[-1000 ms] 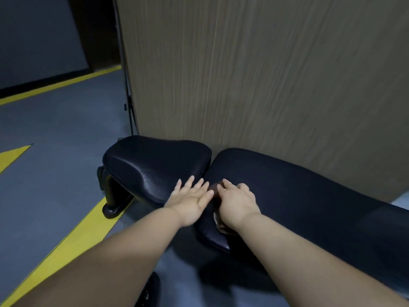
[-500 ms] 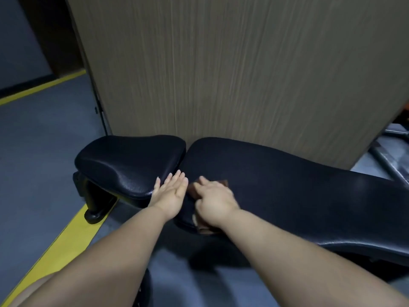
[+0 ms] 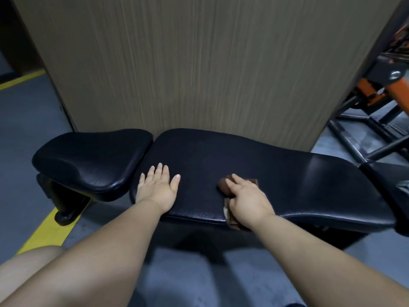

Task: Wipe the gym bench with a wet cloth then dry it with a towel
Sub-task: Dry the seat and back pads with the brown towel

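While both forearms reach forward from the bottom of the view, the left hand (image 3: pixel 157 188) lies flat, palm down, on the black bench (image 3: pixel 287 173), fingers straight and slightly spread, holding nothing. It sits near the long pad's left end. Just left of it, across a narrow gap, is the separate seat pad (image 3: pixel 88 160), also black and textured. The right hand (image 3: pixel 247 199) rests to the right of the left hand, well apart from it, on the same long pad near its front edge. Under it is a brown cloth (image 3: pixel 224 185). The hand covers most of the cloth, palm down, fingers only lightly bent, pressing it to the pad rather than clenching it. A bunched fold of cloth shows ahead and left of the fingertips, a flat corner shows beyond the knuckles, and another part hangs over the pad's front edge beneath the wrist. Whether the cloth is wet cannot be told. Beyond both hands a tall wood-grain panel (image 3: pixel 210 63) stands right behind the bench. Far right of the right hand is a black and orange gym frame (image 3: pixel 376 89). Below and left of the left hand, a yellow line (image 3: pixel 51 227) runs across the grey floor (image 3: pixel 26 129), passing under the seat pad's foot. A bare knee (image 3: pixel 28 260) shows beneath the left forearm.
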The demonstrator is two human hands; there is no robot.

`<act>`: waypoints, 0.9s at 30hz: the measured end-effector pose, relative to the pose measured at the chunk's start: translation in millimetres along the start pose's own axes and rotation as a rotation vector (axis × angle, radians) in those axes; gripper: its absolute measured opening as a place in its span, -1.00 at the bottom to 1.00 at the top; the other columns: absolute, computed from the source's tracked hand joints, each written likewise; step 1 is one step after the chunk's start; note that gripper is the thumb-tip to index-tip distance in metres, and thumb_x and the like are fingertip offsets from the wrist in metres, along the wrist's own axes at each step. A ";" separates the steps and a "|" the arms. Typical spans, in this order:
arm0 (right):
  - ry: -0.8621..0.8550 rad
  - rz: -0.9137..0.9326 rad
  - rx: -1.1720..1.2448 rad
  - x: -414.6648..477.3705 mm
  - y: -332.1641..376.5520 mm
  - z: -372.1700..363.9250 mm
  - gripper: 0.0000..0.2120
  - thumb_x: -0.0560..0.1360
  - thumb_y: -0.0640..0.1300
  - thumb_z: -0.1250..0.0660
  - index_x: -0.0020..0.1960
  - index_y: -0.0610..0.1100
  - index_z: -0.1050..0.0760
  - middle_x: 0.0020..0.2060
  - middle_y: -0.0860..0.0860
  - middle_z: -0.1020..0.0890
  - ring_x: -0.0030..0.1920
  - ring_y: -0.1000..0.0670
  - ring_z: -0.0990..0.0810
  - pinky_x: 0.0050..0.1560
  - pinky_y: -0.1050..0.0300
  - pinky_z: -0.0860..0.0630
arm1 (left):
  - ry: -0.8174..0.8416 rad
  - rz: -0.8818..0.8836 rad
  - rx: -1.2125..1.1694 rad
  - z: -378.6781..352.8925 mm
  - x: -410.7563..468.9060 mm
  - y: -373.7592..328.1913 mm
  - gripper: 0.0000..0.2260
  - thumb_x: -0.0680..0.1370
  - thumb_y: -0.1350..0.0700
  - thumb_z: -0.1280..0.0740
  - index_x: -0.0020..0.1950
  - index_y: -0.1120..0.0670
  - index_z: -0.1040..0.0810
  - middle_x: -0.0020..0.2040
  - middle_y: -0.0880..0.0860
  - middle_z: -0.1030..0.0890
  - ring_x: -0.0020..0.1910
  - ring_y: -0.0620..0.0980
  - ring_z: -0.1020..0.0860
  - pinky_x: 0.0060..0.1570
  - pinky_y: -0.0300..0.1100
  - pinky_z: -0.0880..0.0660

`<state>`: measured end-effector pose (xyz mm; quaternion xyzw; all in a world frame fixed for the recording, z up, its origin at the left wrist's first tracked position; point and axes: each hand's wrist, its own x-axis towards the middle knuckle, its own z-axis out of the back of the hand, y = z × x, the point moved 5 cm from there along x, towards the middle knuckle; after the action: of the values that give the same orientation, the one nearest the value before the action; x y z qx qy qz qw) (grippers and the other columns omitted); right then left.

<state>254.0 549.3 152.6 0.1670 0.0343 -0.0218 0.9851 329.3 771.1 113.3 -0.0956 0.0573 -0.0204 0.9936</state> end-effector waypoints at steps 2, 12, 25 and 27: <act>-0.058 -0.113 0.015 -9.3 -48.9 14.6 -0.46 0.50 -0.05 -0.26 0.47 0.09 -0.30 0.53 0.10 -0.17 0.50 0.00 -0.16 0.46 0.17 -0.11 | -0.018 0.004 0.014 -0.9 -1.2 -0.6 -0.41 0.64 -0.20 0.21 0.60 0.07 0.04 0.61 -0.01 0.07 0.57 -0.02 0.13 0.53 -0.01 0.17; -0.199 -0.322 -0.044 -23.9 -122.4 45.7 -0.51 0.51 -0.13 -0.25 0.44 0.00 -0.37 0.50 0.08 -0.25 0.46 -0.03 -0.27 0.38 0.18 -0.21 | -0.062 -0.010 0.029 -0.1 -3.5 -3.0 -0.41 0.63 -0.20 0.21 0.60 0.05 0.00 0.60 -0.02 0.02 0.57 -0.02 0.09 0.53 -0.01 0.13; -0.042 0.309 -0.105 -12.5 50.6 -24.0 -0.45 0.50 -0.06 -0.09 0.50 -0.03 -0.25 0.53 0.00 -0.18 0.49 0.01 -0.19 0.46 0.19 -0.04 | -0.058 -0.019 -0.029 3.4 -3.0 -0.2 -0.45 0.65 -0.16 0.21 0.60 0.04 -0.04 0.60 -0.05 0.01 0.57 -0.05 0.09 0.53 -0.04 0.16; -0.074 0.230 -0.085 -18.1 16.3 -14.7 -0.38 0.40 -0.01 -0.06 0.47 -0.01 -0.32 0.50 0.01 -0.25 0.47 0.01 -0.25 0.45 0.26 -0.04 | -0.058 -0.015 -0.027 3.3 -4.0 1.0 -0.45 0.65 -0.16 0.21 0.60 0.04 -0.04 0.60 -0.05 0.01 0.57 -0.05 0.09 0.53 -0.04 0.16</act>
<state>235.9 570.2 145.4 0.1268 -0.0206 0.0869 0.9879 325.8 772.9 116.8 -0.1100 0.0279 -0.0241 0.9932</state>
